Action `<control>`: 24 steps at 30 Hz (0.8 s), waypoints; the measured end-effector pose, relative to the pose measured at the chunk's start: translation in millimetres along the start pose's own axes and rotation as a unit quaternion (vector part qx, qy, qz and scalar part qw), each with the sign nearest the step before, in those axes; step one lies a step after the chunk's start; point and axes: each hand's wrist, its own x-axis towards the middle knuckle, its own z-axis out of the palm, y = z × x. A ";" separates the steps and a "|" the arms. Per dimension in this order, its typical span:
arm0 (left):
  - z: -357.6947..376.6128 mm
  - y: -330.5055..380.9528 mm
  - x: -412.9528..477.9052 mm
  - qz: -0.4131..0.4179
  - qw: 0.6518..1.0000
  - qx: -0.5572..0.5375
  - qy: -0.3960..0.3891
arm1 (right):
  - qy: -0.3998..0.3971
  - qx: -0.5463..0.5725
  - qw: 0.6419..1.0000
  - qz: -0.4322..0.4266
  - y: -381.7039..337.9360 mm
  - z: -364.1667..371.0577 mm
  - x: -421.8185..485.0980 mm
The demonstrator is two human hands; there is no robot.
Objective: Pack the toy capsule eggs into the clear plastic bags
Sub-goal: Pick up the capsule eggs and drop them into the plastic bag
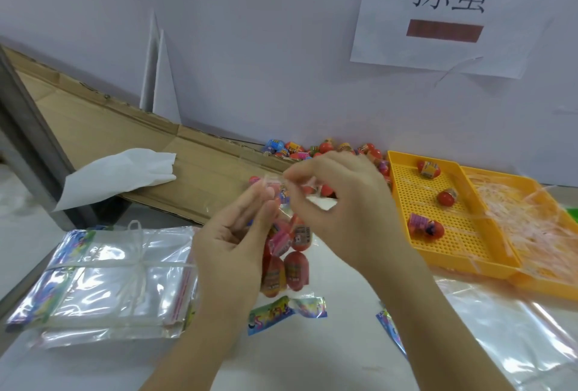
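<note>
My right hand (pixel 337 200) pinches the mouth of the clear plastic bag (pixel 294 253), which hangs straight down below it; my left hand (pixel 234 234) lies beside that mouth, hold unclear

i hold a clear plastic bag (pixel 319 203) upright, its top pinched between my left hand (pixel 237 234) and right hand (pixel 337 190). several red and orange labelled capsule eggs (pixel 295 268) sit stacked inside it. a heap of loose capsule eggs (pixel 319 148) lies against the wall behind. three more eggs (pixel 445 197) lie apart in a yellow perforated tray (pixel 416 196). a string-tied bundle of flat clear bags (pixel 103 281) lies at my left.
</note>
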 end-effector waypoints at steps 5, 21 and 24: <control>3.9 2.0 -6.3 0.037 0.998 0.041 -0.027 | -0.053 -0.011 0.998 -0.019 -3.6 1.7 -1.9; -1.4 -0.1 -7.7 0.111 0.976 0.168 -0.081 | 0.057 -0.144 0.987 -0.051 3.6 2.3 -1.8; 4.5 1.1 -7.6 0.079 0.987 0.126 -0.058 | 0.124 -0.109 0.983 0.075 28.1 -25.0 3.0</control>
